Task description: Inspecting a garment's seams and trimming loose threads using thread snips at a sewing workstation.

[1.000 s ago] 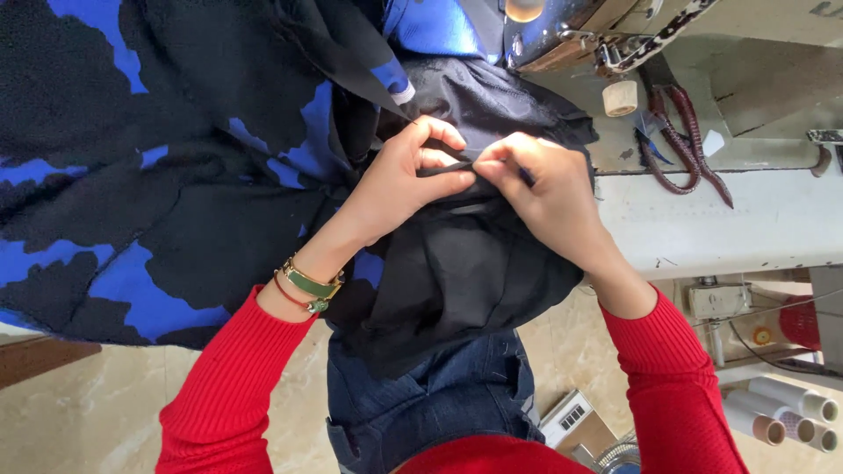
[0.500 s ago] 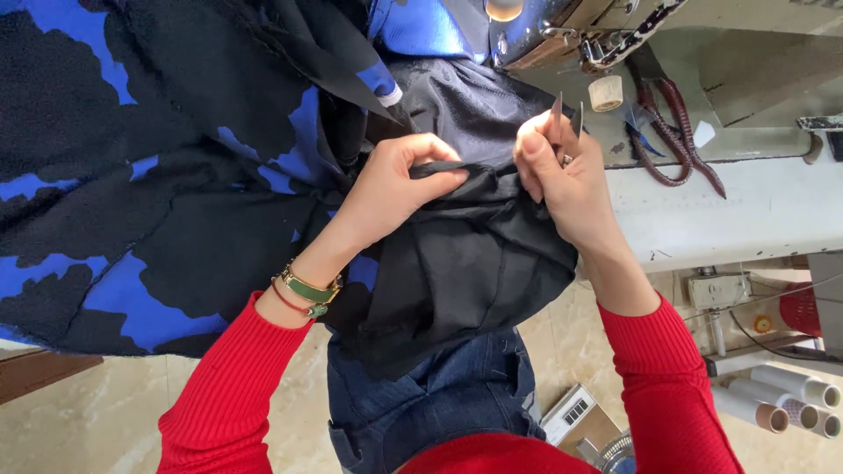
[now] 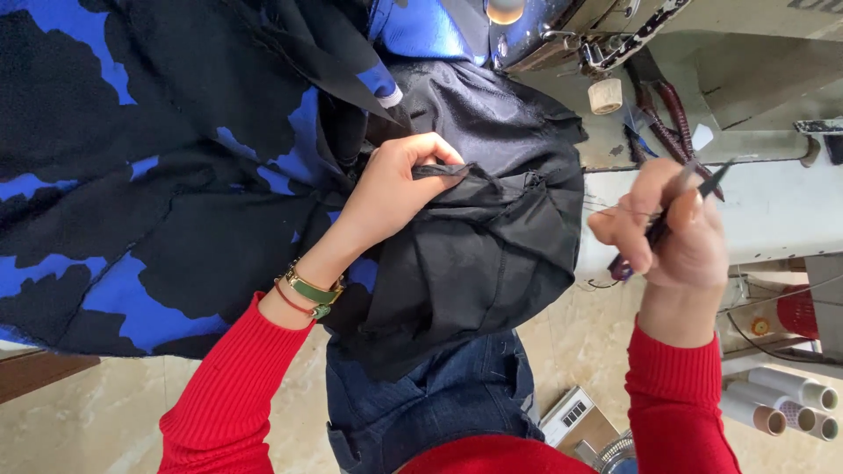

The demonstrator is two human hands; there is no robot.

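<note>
Your left hand (image 3: pixel 399 189) reaches in from the lower left, the red sleeve (image 3: pixel 233 386) pushed back so that a green-and-gold bracelet (image 3: pixel 309 291) shows at the wrist. The wrist is bent slightly upward, and the thumb and fingers are closed in a pinch on a fold of the black fabric (image 3: pixel 492 237), right at the top edge of the bunched cloth. That black fabric lies gathered in the middle, spilling from the desk (image 3: pixel 773 206) down over your lap, where your blue jeans (image 3: pixel 439 404) show below it. To its left spreads the blue and black patterned cloth (image 3: pixel 132 175), which fills most of the left side.

Your right hand (image 3: pixel 672 228) is raised clear of the fabric, over the pale desk edge, forearm upright and fingers curled. Its grip is closed around a small pair of thread snips (image 3: pixel 676 206), with the dark tips pointing up and to the right. A thin thread runs from near the fabric edge toward this hand.

Above, the sewing machine (image 3: pixel 562 31) sits at the top, a pair of red-handled scissors (image 3: pixel 667 114) lying beside it. Cardboard tubes (image 3: pixel 781 399) rest at the lower right.
</note>
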